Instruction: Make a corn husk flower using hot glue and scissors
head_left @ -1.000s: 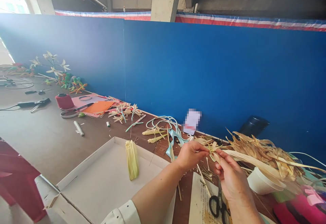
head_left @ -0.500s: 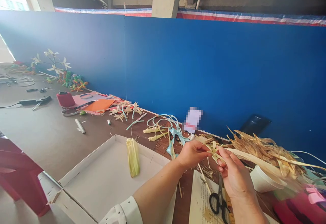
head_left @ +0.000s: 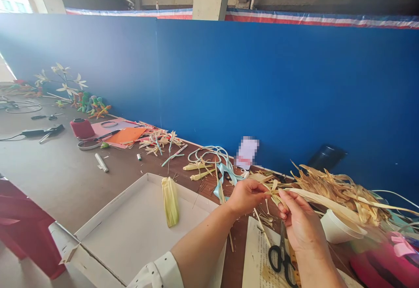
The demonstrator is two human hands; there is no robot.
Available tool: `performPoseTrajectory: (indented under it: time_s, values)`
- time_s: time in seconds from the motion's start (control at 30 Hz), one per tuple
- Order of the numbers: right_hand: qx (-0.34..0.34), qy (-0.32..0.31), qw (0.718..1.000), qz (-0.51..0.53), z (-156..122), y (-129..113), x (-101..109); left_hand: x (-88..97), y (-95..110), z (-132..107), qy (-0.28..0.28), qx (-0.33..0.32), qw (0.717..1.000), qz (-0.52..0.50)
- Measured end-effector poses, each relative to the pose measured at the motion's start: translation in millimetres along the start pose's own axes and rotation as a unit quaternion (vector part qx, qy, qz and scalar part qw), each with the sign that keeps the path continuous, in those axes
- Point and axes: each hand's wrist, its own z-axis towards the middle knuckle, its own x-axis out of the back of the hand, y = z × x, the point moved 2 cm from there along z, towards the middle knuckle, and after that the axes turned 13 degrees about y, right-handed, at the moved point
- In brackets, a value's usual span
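Both hands meet above the brown table at lower right. My left hand pinches one end of a small pale straw piece, fingers closed on it. My right hand grips the same straw piece from the right, thumb and fingers pressed on its strips. A long pale strip runs from the straw piece to the right over a heap of dried husks. Black-handled scissors lie on a printed sheet just below my right hand.
A shallow white box lid holds one folded yellow-green husk. Light blue ribbon, a white cup, a red spool, orange paper, straw flowers and tools lie along a blue partition. A red stool stands at left.
Both hands stay pinched on the straw piece; the right fingers have shifted slightly along its strips. The view has drifted a little.
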Motion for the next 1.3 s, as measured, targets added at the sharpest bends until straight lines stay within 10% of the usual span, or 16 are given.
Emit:
performPoseTrajectory:
  time_s: [1.3]
  values:
    - [-0.029, 0.024, 0.999, 0.030, -0.6, -1.4, -2.1, -1.1, 3.8, -2.0, 0.038, -0.021, 0.999, 0.019]
